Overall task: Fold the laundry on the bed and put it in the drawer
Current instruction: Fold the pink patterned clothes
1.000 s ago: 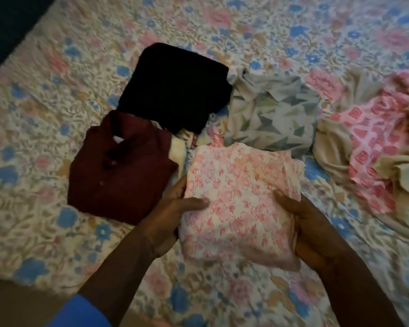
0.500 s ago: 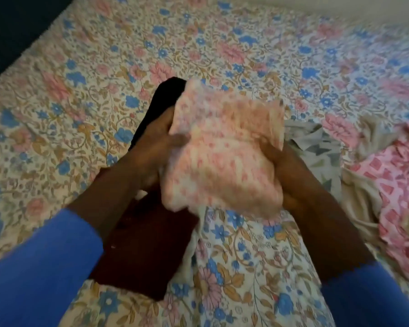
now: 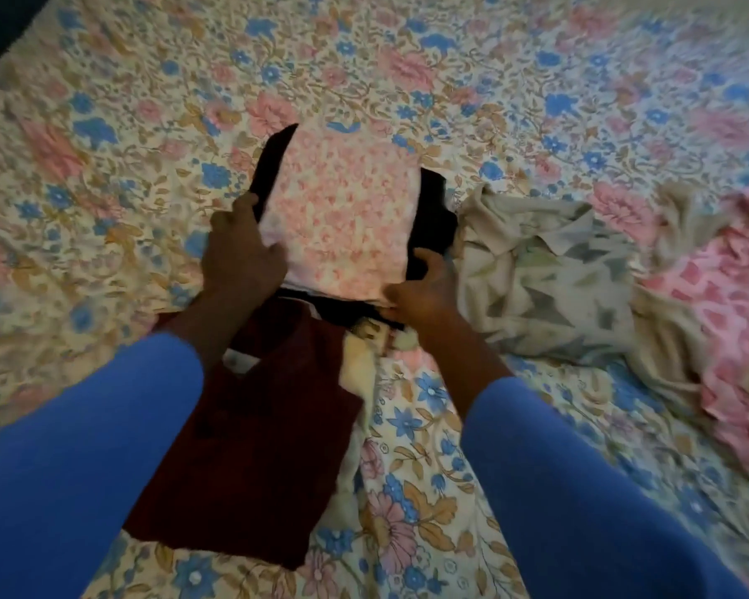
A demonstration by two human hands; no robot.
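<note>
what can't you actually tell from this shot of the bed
Head view only:
Black garment: mostly covered by the pink floral bundle, so its fold is unseen.
Right hand: fingertips are hidden beneath the bundle's near edge, so its grip is unclear.
Drawer: outside the frame.
Pink-and-beige heap: cut off by the right edge and blurred.

- Both arms reach forward side by side, the forearms drawing a little toward each other.
- The left sleeve (image 3: 83, 469) and the right sleeve (image 3: 580, 490) are blue and stop short of the wrists, which are bare.
- The left hand (image 3: 243, 252) is back up, its fingers curled over the left edge of a folded pink cloth (image 3: 347, 209), thumb on top.
- The right hand (image 3: 424, 291) grips its near right corner, thumb pointing away, fingers tucked beneath.
</note>
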